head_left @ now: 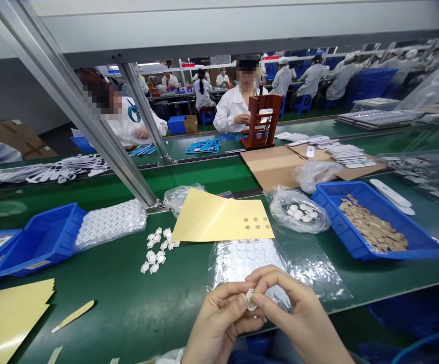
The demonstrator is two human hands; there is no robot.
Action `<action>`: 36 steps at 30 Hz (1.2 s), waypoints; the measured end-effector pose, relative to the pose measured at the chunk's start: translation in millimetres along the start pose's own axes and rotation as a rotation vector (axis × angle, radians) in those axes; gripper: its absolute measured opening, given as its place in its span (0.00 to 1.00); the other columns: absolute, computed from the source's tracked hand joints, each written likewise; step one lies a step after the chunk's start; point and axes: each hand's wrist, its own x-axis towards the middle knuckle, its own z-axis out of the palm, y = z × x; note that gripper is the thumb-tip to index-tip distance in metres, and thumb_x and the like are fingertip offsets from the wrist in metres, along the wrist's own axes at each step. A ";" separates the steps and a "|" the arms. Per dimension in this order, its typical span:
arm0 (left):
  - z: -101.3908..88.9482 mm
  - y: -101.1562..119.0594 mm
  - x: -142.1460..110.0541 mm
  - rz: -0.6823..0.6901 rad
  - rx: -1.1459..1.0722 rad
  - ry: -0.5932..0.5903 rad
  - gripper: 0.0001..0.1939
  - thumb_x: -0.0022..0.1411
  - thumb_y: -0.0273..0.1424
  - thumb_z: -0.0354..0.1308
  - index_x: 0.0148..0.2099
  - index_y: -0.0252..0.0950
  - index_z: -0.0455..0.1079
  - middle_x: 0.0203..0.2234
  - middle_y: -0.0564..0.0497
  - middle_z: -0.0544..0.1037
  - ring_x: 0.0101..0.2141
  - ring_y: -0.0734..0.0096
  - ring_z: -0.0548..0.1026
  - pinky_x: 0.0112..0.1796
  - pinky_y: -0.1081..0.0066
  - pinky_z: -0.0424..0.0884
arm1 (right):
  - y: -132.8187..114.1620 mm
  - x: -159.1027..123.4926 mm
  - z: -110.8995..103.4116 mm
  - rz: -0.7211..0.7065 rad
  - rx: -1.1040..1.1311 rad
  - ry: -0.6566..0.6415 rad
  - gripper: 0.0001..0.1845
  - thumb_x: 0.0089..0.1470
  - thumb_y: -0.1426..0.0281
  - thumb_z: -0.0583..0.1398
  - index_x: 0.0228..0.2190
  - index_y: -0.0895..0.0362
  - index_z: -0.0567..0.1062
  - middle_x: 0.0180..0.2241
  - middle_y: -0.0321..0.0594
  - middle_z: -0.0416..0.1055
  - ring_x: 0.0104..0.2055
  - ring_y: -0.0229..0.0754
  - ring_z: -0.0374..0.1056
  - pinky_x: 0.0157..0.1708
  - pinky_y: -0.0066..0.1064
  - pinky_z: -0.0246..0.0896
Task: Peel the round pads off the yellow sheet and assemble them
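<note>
At the front edge of the bench, my left hand (219, 321) pinches a small round white plastic part (250, 299) between thumb and fingertips. My right hand (297, 311) closes on the same part from the other side, its thumb against the part's face. Just beyond my hands, plastic bubble packaging with rows of round white pieces (242, 258) lies flat. A yellow backing sheet (215, 217) overlaps its far edge and carries several small tan discs (255, 219) at its right end. Loose white parts (154, 255) are scattered to the left.
A blue bin (427, 248) of tan pieces stands right, beside a clear bag (280, 215) of white parts. Blue bins (48, 235), yellow sheets (10, 321) and a yellow-handled blade-like tool (74, 316) lie left. A metal post (101, 136) rises ahead. Co-workers sit across the line.
</note>
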 end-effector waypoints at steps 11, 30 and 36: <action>2.1 0.7 -6.3 0.027 0.039 0.040 0.11 0.42 0.33 0.71 0.31 0.34 0.79 0.28 0.47 0.83 0.28 0.71 0.79 0.32 0.74 0.77 | 5.1 -5.5 -0.6 0.012 -0.019 0.018 0.10 0.45 0.76 0.64 0.31 0.52 0.71 0.32 0.34 0.74 0.37 0.40 0.71 0.37 0.26 0.67; 13.4 -1.5 -10.3 0.093 -0.122 0.020 0.09 0.41 0.28 0.71 0.29 0.37 0.79 0.26 0.50 0.84 0.30 0.69 0.81 0.33 0.76 0.77 | 7.3 -11.3 11.0 -0.304 -0.094 0.044 0.15 0.57 0.75 0.57 0.45 0.48 0.71 0.38 0.35 0.73 0.41 0.38 0.70 0.40 0.27 0.67; 10.4 -5.2 -10.3 0.101 -0.155 -0.061 0.08 0.44 0.29 0.70 0.31 0.38 0.79 0.27 0.49 0.84 0.31 0.70 0.81 0.32 0.78 0.76 | 13.3 -14.4 17.2 -0.164 0.061 0.031 0.14 0.54 0.69 0.61 0.44 0.49 0.71 0.39 0.37 0.73 0.41 0.40 0.71 0.40 0.26 0.69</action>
